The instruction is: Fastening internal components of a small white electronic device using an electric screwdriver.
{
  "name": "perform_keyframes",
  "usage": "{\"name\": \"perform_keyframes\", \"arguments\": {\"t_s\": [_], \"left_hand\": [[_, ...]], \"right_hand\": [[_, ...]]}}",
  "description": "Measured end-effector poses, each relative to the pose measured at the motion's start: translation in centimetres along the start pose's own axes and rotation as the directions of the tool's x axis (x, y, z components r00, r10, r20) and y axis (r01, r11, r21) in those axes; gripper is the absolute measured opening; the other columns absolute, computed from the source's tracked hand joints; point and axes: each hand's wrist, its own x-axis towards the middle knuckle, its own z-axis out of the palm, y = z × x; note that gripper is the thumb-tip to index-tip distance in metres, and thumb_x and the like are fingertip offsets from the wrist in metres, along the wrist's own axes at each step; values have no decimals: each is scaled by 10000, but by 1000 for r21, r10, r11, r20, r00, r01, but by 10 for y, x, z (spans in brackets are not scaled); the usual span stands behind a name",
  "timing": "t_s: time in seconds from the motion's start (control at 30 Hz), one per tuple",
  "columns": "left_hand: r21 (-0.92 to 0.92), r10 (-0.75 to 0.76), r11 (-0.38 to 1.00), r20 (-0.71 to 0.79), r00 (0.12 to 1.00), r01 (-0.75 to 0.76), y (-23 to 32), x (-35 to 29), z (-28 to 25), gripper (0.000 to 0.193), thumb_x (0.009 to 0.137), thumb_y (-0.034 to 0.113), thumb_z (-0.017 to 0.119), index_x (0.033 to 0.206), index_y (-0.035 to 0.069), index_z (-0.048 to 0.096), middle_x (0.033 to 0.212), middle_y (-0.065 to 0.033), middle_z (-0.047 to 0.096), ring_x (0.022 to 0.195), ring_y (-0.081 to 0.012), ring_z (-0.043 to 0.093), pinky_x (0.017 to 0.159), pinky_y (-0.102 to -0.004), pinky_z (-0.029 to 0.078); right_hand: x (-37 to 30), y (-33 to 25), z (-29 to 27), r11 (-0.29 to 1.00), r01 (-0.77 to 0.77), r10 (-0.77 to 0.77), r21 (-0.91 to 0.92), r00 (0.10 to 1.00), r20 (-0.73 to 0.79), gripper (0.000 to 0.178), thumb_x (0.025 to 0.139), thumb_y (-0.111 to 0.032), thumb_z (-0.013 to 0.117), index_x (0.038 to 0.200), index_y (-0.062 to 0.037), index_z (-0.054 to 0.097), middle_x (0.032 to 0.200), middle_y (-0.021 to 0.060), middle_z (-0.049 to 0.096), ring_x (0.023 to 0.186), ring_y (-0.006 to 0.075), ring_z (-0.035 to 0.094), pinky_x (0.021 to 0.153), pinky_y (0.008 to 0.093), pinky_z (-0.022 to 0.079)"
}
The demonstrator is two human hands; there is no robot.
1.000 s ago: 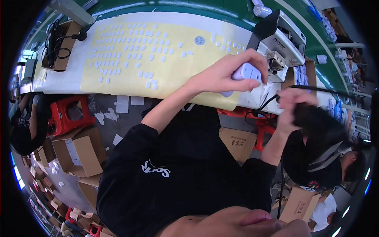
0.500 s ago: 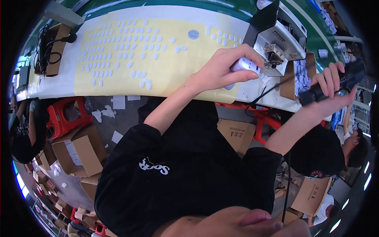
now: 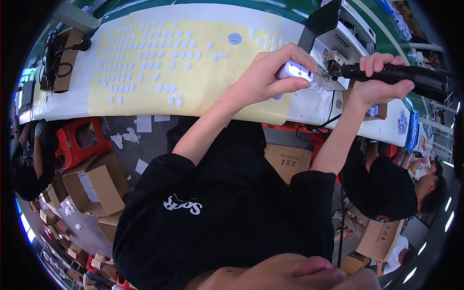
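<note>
My left hand [image 3: 258, 79] is closed around a small pale-lavender plastic housing [image 3: 298, 72], which has rounded ends and small holes in the face turned up. Wrapped in my right hand [image 3: 374, 91] is a black electric screwdriver [image 3: 420, 79], lying nearly level with its front end pointing left. That front end is at the metal outlet of a box-shaped screw feeder [image 3: 345, 46]; whether a screw sits on the bit is too small to tell. The housing is just left of the outlet, apart from the screwdriver.
Many small white oval pieces [image 3: 152, 54] lie in rows on a yellow mat [image 3: 203, 99] over the white table. A carton with black cables [image 3: 63, 70] stands at the left end. Right of the feeder, a box with lavender parts [image 3: 373, 110] is partly hidden. A person [image 3: 386, 179] sits at the right.
My right hand has swung the screwdriver left, from beside the parts box to the feeder's outlet. My left hand still holds the housing and has shifted slightly left.
</note>
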Motion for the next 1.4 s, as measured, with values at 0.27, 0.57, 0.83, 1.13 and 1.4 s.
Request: {"name": "perform_keyframes", "arguments": {"t_s": [0.27,0.57,0.83,1.13,1.4], "left_hand": [[39,-30,999,-4,1000,30,2,0,-3,284,827,230,640,970,30,498,913,-109,613,880,-218,598,794,-323,458],[40,-103,994,3,995,102,11,1,-2,298,813,239,655,986,45,509,944,-78,625,877,-183,601,784,-291,461],[8,-135,991,6,991,135,13,-2,-3,338,811,258,666,1014,39,506,967,-66,634,861,-162,603,759,-266,467],[4,-121,993,7,993,121,13,-3,-4,367,801,252,679,1036,34,500,972,-64,641,860,-157,606,753,-260,470],[19,-116,993,4,993,116,13,-3,-4,378,791,253,692,1029,34,498,951,-66,649,842,-165,617,749,-263,475]], "right_hand": [[-4,-25,-14,936,-115,27,334,966,256,701,704,-784,415,879,-108,481,590,5,423,428,100,351,419,237,292],[13,-87,50,783,-239,-183,574,794,580,759,532,-819,585,782,-113,465,642,-18,404,457,77,371,451,209,279],[11,-73,63,792,-235,-189,563,783,593,758,537,-822,577,782,-114,461,643,-17,406,457,77,371,450,210,281],[4,-69,69,805,-229,-174,547,790,588,758,543,-826,568,782,-116,456,644,-15,408,457,77,372,449,213,283],[-2,-70,73,819,-215,-148,532,816,558,757,549,-830,559,783,-117,451,645,-14,409,457,77,373,448,214,286]]}}
